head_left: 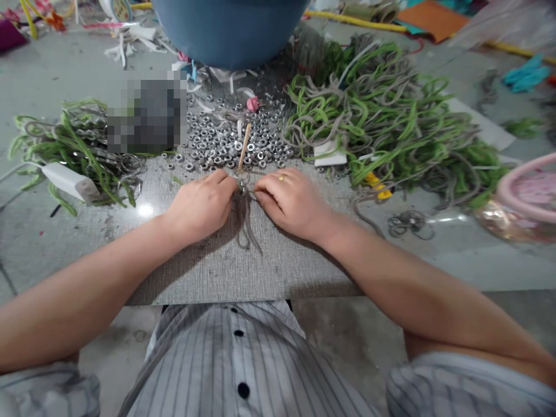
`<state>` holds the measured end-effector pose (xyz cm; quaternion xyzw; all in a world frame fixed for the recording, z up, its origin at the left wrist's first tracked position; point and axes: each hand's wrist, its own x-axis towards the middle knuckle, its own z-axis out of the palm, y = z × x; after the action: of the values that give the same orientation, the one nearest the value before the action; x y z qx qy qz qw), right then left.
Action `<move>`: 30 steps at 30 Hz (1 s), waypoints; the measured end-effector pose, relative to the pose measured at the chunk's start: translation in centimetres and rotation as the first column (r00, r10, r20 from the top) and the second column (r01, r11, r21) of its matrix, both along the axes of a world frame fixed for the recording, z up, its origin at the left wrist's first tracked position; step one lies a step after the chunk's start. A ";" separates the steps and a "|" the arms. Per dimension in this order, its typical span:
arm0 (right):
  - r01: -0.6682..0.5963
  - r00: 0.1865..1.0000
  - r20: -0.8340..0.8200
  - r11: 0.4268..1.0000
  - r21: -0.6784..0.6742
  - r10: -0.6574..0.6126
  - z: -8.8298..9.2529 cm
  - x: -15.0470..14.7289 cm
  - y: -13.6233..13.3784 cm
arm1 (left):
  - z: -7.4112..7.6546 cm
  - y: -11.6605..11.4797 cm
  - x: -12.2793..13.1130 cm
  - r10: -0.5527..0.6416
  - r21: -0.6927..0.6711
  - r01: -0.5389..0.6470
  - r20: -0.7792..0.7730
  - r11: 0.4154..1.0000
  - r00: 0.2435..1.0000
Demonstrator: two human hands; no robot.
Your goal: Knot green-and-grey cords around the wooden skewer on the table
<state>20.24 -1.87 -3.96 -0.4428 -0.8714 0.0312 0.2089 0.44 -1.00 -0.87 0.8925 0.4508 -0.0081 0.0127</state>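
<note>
My left hand [204, 202] is closed at the near edge of a pile of metal nuts [221, 139]. Its fingertips pinch a grey cord [244, 231], whose ends trail down over the table between my hands. A small shiny piece, seemingly a nut, sits on the cord at the fingertips. Opposite it, my right hand [295, 200], with a ring on one finger, has its thumb and fingers pressed together; what lies in them is too small to make out. A thin wooden stick [244, 147] stands tilted just beyond the fingertips.
A big heap of green and grey cords [382, 116] lies right, a smaller cord bundle [78, 139] left beside a white charger-like block [72, 180]. The blue tub [234, 35] stands behind the nuts. A pink-rimmed item [527, 194] sits far right. Part of the left side is pixelated.
</note>
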 end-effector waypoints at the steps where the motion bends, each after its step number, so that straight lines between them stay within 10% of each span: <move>1: 0.008 0.999 -0.031 0.999 -0.034 -0.009 0.1 -0.1 -0.1 | 0.0 -0.1 0.1 0.030 -0.007 -0.030 0.002 1.000 1.000; 17: 0.271 0.955 0.198 0.923 -0.273 -0.222 1.2 -1.6 -1.0 | -0.4 -0.7 1.0 0.147 -0.070 -0.148 -0.025 0.986 0.989; 30: 0.220 0.963 0.218 0.931 -0.290 -0.160 1.4 -1.2 -0.7 | 0.1 -0.1 0.9 0.135 -0.093 -0.141 -0.070 0.986 0.988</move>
<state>19.06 -2.61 -2.55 -0.5538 -0.8242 0.1053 0.0541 1.32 -1.09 -0.81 0.8567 0.5108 -0.0577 0.0424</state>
